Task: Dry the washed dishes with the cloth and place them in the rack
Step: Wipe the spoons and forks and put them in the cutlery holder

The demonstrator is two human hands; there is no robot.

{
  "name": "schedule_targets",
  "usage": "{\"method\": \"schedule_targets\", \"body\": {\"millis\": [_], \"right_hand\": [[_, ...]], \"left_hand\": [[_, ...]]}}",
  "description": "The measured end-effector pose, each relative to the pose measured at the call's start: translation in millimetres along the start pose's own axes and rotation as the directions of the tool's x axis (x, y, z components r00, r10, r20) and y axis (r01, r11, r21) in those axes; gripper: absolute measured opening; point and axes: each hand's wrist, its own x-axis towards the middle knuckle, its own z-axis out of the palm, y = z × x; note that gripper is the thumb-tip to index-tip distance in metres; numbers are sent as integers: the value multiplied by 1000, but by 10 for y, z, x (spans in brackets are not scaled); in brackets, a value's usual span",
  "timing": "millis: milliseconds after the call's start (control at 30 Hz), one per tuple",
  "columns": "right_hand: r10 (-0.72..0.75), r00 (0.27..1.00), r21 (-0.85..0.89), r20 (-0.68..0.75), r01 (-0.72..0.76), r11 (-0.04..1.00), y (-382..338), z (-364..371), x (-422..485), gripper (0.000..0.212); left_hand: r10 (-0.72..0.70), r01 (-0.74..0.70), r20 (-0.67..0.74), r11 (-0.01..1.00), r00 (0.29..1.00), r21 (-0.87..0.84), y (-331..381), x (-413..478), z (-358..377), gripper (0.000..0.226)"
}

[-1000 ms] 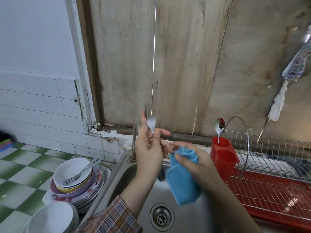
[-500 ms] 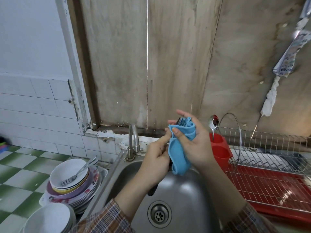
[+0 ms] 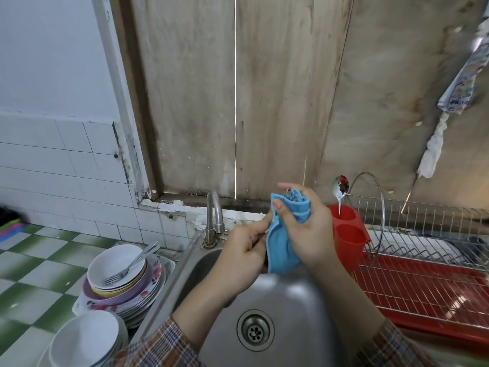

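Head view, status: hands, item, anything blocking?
Left hand grips fork handle. Right hand wraps blue cloth round tines. Red cutlery holder reachable, one spoon inside.

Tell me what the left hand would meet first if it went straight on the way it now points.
The blue cloth, wrapped round the fork in the right hand; the left hand seems to touch its edge.

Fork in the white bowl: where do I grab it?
Pinch the fork by its handle, coming from the sink side: the handle pokes up past the white bowl rim, free in the air, while the tines lie down inside.
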Motion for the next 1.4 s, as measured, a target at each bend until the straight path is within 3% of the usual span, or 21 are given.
{"method": "schedule_targets", "body": {"millis": [233,333,400,467,600,700,767,833,933,1033,1100,1167,1233,1300,1400], "right_hand": [[-106,994,-30,-10,106,994,-137,-92,116,33],[-77,971,-89,226,99,991,-116,-169,156,37],[-22,886,-118,464,87,989,-104,-245,196,42],[1,825,-104,565,70,992,-84,-282,228,50],[1,872,3,489,-3,1000,-26,-154,204,60],[-10,915,-19,404,20,1000,-14,-102,200,54],[1,955,-13,297,3,1000,-61,-113,242,46],[79,990,100,115,-90,991,-95,-135,308,36],[193,975,316,-109,-150,937,-103,-155,365,28],[307,922,449,-234,-178,876,-68,-65,258,28],[367,916,486,-161,-250,837,-60,62,75,36],[372,928,416,22,-347,841,-69,201,-106,44],[311,940,309,140,-340,888,-77,296,-218,34],[259,955,265,146,-290,920,-97,311,-238,34],[209,971,305,118,-236,923,-149,276,-210,49]], "left_hand": [[18,-18,-57,1000,998,-11,-114,-94,-45,40],[10,-6,-74,998,997,62,-157,-152,-205,40],[12,6,-104,984,994,177,-189,-146,-359,40],[30,-4,-98,965,995,261,-192,-133,-473,40],[85,-54,-110,965,990,256,-134,-98,-424,43],[99,-65,-128,966,987,249,-130,-103,-327,42],[76,-40,-161,975,984,217,-170,-114,-303,41],[50,-9,-227,984,972,179,-215,-120,-301,39],[47,-28,-390,998,920,55,-246,-123,-282,36],[91,-109,-515,994,852,-5,-240,-116,-199,37],[106,-135,-513,991,852,-20,-219,-124,-95,36],[157,-147,-433,988,888,56,-200,-159,-7,36],[198,-154,-378,977,904,144,-221,-204,48,39],[212,-159,-373,973,903,168,-231,-256,65,31],[266,-205,-381,959,885,194,-230,-328,71,36]]}}
